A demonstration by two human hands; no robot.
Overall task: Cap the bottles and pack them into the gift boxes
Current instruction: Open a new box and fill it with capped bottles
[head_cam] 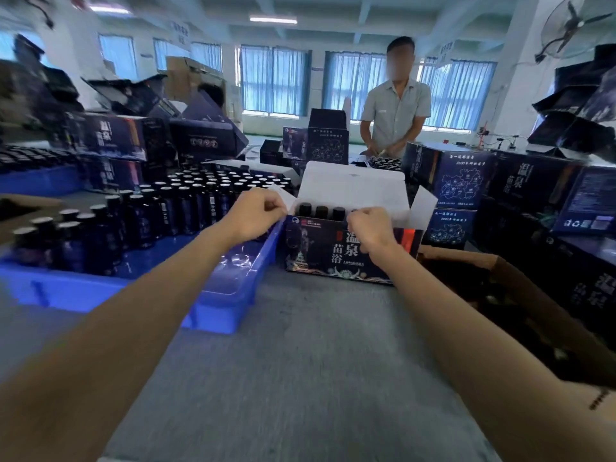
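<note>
Gift box (333, 255) open on the desk (300, 361) (three bottles (321, 212) inside); left grip (253, 213) pinches its side flap (283, 195), right grip (371, 228) curled at its rim, hold unclear.

The right hand (370, 230) curls over the gift box (320, 255) rim, hiding whatever it grips. The far-left boxes (33, 88) smear into blur, and the picture's edge cuts the far-right fan (573, 25).

Glossy printed card on the gift box (336, 258), white matt inside its flaps. Shiny dark bottles (143, 221). Glossy blue plastic for the tray (226, 308). Matt grey worktop (300, 361). Dull brown cardboard carton (466, 256).
</note>
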